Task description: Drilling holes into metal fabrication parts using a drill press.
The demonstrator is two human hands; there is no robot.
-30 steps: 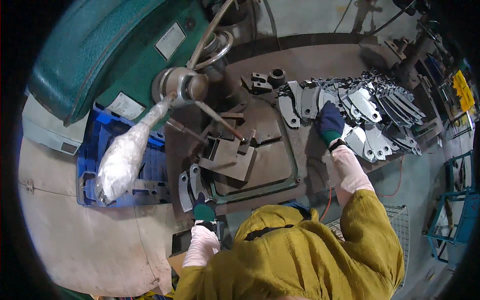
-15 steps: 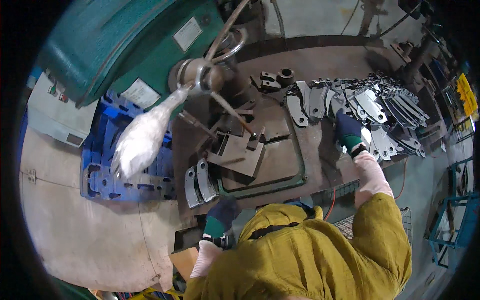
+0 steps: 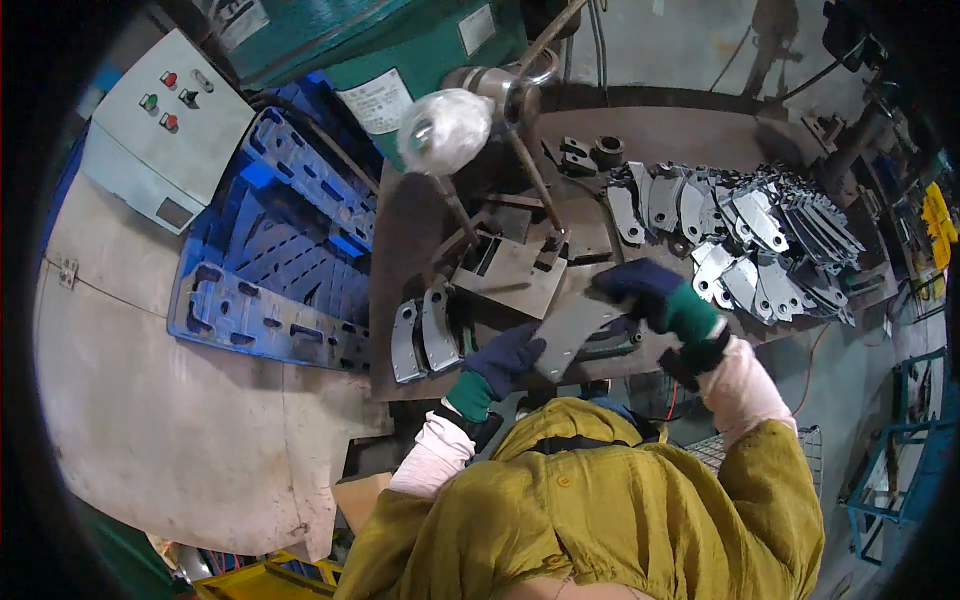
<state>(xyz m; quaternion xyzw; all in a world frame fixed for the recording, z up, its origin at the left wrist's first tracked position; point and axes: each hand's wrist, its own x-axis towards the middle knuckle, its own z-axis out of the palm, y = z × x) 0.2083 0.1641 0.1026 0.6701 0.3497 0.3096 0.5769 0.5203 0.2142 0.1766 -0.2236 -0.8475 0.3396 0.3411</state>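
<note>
A flat grey metal plate (image 3: 568, 338) is held tilted in front of my body, over the table's near edge. My right hand (image 3: 648, 292), gloved in navy with a green cuff, is closed on its upper right end. On the plate's lower left edge, my left hand (image 3: 507, 358), gloved alike, has its fingers closed. Just beyond the plate sits a steel block fixture (image 3: 512, 284) on the machine's bed. Two curved metal plates (image 3: 438, 330) lie side by side left of the fixture. A large pile of similar plates (image 3: 752, 232) spreads over the table's right part.
A green machine (image 3: 440, 55) rises at the far left, with a plastic-wrapped handle end (image 3: 446, 132) jutting out above the table (image 3: 680, 130). Left of it stand blue plastic pallets (image 3: 270, 318) and a grey control box (image 3: 165, 125). A metal ring (image 3: 608, 150) sits at the back.
My right hand has come from the pile toward my body with a plate. My left hand has risen to meet it. The wrapped handle has swung up and away.
</note>
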